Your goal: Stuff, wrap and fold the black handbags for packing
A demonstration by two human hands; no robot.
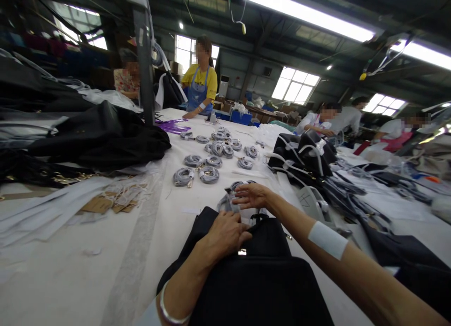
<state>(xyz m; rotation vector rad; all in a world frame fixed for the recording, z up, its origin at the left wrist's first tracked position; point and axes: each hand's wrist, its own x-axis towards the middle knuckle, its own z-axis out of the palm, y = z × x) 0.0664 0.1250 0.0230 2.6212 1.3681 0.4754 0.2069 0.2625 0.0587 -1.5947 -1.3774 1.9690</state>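
Seemingly mid-packing, left hand [225, 232] presses the black bag [253, 279], fingers flat, while right hand [252, 195], fingers spread, needs a grip on the wrapped strap [229, 201].

Black handbag [260, 279]: dark fabric, lies flat on the white counter [70, 269], top end pointing away, a small metal fitting near its top edge, thin black handle arching up at that end. Left hand [225, 232] rests on the bag's top edge. Coiled grey strap [230, 201] in a clear wrapper lies just beyond the bag; right hand [252, 195] touches it, fingers extended.
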